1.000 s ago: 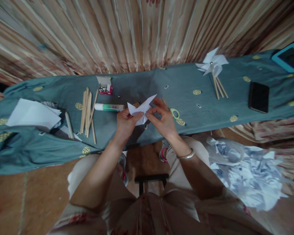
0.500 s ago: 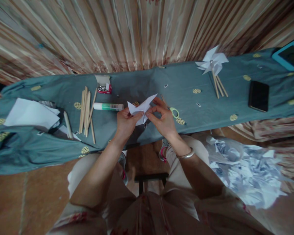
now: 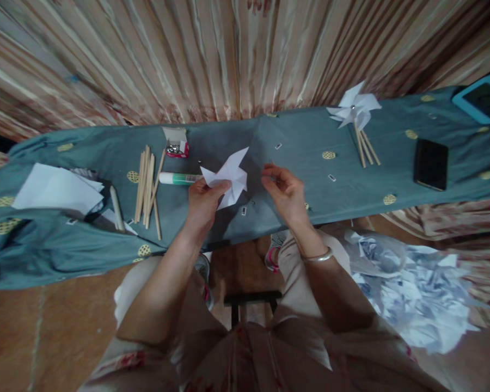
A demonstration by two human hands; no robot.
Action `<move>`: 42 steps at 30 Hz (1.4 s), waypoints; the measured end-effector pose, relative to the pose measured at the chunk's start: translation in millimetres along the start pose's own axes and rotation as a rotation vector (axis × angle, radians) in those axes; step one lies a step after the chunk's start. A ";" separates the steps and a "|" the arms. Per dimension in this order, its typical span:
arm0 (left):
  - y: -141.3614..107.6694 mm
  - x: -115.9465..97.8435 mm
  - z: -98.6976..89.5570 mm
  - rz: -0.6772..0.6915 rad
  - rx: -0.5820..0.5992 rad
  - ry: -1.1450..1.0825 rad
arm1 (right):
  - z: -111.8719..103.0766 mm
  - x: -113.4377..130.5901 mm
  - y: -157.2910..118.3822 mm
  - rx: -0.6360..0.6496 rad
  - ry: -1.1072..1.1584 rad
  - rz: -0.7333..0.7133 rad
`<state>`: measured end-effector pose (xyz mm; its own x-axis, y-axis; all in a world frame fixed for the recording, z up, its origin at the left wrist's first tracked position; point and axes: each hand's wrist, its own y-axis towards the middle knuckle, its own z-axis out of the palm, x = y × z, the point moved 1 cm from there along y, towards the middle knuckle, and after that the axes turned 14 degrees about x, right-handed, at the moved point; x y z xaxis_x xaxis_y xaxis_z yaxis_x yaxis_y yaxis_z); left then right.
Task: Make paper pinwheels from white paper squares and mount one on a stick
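Note:
My left hand pinches a white paper pinwheel by its lower left side, thumb pressed near the folded centre. To the right of it, apart from the paper, is my right hand, its fingers curled together. Whatever they may hold is hidden or too small to name. It covers most of the scissors lying there. Under the left side of the pinwheel lies a glue stick, partly covered. Behind it stands an open red box of small shiny metal pieces.
Wooden sticks lie left of the glue stick, with a pen-like stick and white paper sheets farther left. Rightward are a finished pinwheel on sticks, a black phone and a blue-framed device. A bag of paper scraps sits below.
My right hand has let go of the pinwheel and moved right, over the scissors. My left hand has shifted slightly left with the pinwheel, which now shows more of its face.

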<state>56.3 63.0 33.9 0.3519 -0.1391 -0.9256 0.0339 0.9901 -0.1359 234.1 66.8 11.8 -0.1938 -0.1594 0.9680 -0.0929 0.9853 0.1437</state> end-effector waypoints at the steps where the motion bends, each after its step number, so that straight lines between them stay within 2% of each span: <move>1: 0.3 -2.1 -1.3 0.007 -0.011 0.000 | -3.7 -2.2 1.0 -0.002 -0.021 0.023; 5: 1.0 -7.8 -6.6 0.036 -0.041 -0.017 | -15.7 0.2 -0.1 0.038 -0.263 0.097; 9: 0.8 -8.4 -10.1 0.049 -0.052 -0.026 | -15.3 8.6 -6.5 0.241 -0.493 0.140; 13: 0.3 -8.0 -10.5 0.033 -0.058 -0.010 | -6.8 10.1 -11.3 0.421 -0.577 0.138; 19: -0.3 -9.0 -9.9 0.026 -0.058 0.009 | -1.4 10.2 -12.4 0.540 -0.670 0.100; 34: 0.4 -5.1 -10.6 0.019 -0.041 -0.005 | 0.5 7.8 -17.8 0.601 -0.802 0.000; 38: 1.0 -4.5 -9.7 0.014 -0.033 0.002 | 0.3 11.5 -17.7 0.521 -0.696 0.005; 42: 2.0 -2.7 -7.1 0.014 -0.032 -0.008 | -2.5 19.1 -14.4 0.326 -0.387 -0.023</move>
<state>48.7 65.2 33.6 0.3596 -0.1253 -0.9247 -0.0009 0.9909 -0.1346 234.2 49.7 28.6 -0.5302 -0.2527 0.8093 -0.3894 0.9205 0.0323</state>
